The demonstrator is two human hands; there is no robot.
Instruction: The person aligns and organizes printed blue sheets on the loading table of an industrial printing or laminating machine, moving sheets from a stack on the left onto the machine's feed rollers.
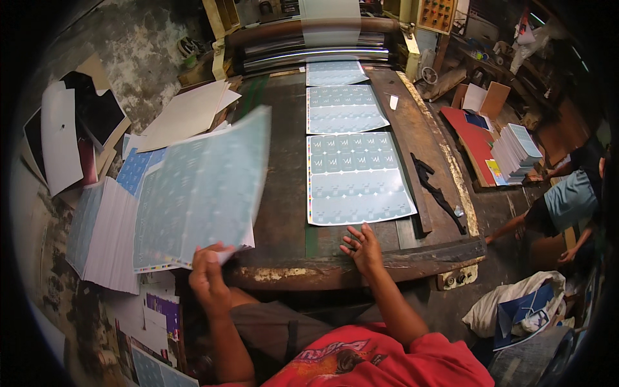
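My left hand (210,277) is pinched on the near edge of a pale blue printed sheet (222,174). The sheet stands raised and curved, slightly blurred, over the left part of the table and partly over a stack of printed sheets (106,235). My right hand (363,250) hovers at the table's front edge with fingers apart and nothing in it. Just beyond its fingertips lies the nearest of three printed sheets (358,171). The middle sheet (345,109) and the far sheet (334,72) lie in line behind it, leading toward the machine's rollers (316,57).
A long black object (435,190) rests along the worn table's (277,155) right side. Beige boards (184,116) lie at the far left. Another person (570,200) bends at the right near a paper stack (516,151). A whitish sack (516,303) sits lower right.
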